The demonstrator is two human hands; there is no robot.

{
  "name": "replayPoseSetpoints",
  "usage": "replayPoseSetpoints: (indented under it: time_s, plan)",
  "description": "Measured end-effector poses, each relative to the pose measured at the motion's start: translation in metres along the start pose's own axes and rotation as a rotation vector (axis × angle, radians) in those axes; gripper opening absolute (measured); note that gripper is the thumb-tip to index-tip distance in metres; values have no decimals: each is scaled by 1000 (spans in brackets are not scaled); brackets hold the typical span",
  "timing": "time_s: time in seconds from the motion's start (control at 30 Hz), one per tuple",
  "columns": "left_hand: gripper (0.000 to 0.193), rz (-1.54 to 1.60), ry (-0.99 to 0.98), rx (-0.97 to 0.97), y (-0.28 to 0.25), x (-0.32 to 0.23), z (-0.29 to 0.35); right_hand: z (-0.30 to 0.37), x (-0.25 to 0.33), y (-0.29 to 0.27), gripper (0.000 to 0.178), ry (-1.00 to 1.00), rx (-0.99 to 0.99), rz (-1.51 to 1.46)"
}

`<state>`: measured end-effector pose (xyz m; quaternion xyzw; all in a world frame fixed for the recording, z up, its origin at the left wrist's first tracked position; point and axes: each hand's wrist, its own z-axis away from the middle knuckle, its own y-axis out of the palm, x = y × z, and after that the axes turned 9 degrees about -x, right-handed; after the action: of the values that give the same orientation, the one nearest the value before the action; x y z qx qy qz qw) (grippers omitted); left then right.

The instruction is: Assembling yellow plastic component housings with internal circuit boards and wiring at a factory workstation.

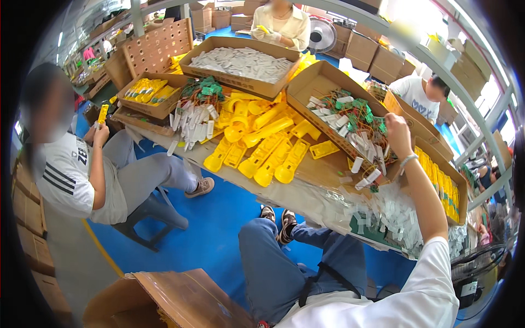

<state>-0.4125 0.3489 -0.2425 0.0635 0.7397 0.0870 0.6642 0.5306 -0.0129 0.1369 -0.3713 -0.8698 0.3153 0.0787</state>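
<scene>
My right hand (398, 132) reaches across the worktable to the right end of a cardboard tray (309, 82). Its fingers are curled together beside green circuit boards with wires (358, 109) and white plastic pieces (342, 121); whatever they grip is too small to make out. Below my outstretched forearm lies a heap of clear plastic pieces (394, 210). A carton of yellow plastic parts (437, 180) stands just right of my wrist. Loose yellow housings (265, 161) lie along the table's front edge. My left hand is out of view.
Behind the yellow parts stands a carton of white pieces (243, 63), with a smaller box of yellow parts (147, 90) to its left. A seated co-worker (71, 175) holds a yellow part at left; other people work across the table. An open carton (180, 298) sits by my legs.
</scene>
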Motion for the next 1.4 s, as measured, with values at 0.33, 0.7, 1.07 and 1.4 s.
replayPoseSetpoints:
  time_s: [0.33, 0.7, 1.07, 1.4]
  plan:
    - [28, -154, -134, 41, -56, 111, 10, -50, -46, -71, 19, 615, -263, -893]
    - [30, -228, -179, 80, -111, 126, -38, -6, -78, -94, 19, 822, -196, -991]
    - [32, -195, -231, 190, -89, 112, -49, 53, -47, -115, 18, 866, -87, -1097]
    - [33, -246, -277, 231, -106, 112, -71, 84, -28, -118, 15, 910, -36, -1150]
